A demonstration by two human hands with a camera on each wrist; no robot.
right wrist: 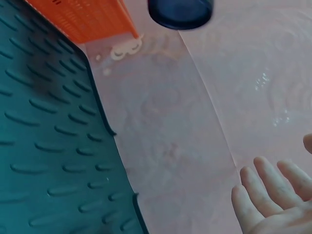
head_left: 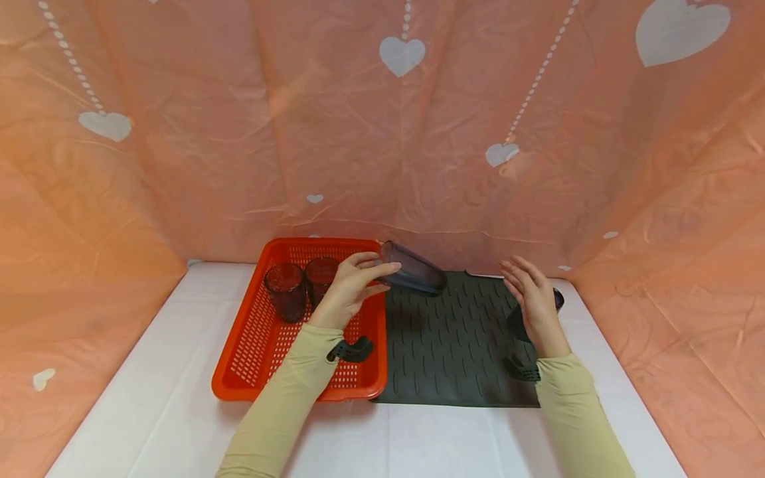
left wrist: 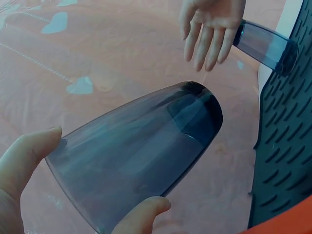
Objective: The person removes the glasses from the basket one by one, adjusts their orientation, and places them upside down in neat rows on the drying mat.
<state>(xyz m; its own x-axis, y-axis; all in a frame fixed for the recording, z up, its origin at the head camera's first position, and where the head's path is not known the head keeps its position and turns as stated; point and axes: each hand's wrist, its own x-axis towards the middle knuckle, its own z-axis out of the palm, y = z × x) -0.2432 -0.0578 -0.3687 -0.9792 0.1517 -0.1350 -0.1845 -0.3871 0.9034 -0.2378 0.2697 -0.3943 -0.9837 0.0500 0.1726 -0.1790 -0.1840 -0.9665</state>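
The left hand (head_left: 352, 290) pinches a bluish, see-through glass (head_left: 414, 269) near its rim, and the glass lies tilted in the air with its base toward the right. In the left wrist view, thumb and fingers grip the rim of the glass (left wrist: 141, 151). The right hand (head_left: 534, 302) is raised over the right side of a dark ribbed mat (head_left: 454, 345), fingers extended and holding nothing. A second glass (left wrist: 265, 45) stands on the mat, partly hidden behind the right hand in the head view. Two dark glasses (head_left: 287, 292) stand in the red basket (head_left: 224, 372).
The red basket stands left of the mat on a white-covered table (head_left: 430, 438), its right edge against the mat. A pink-orange cloth (head_left: 335, 133) with white hearts hangs behind and at both sides. Black wrist mounts sit on both forearms.
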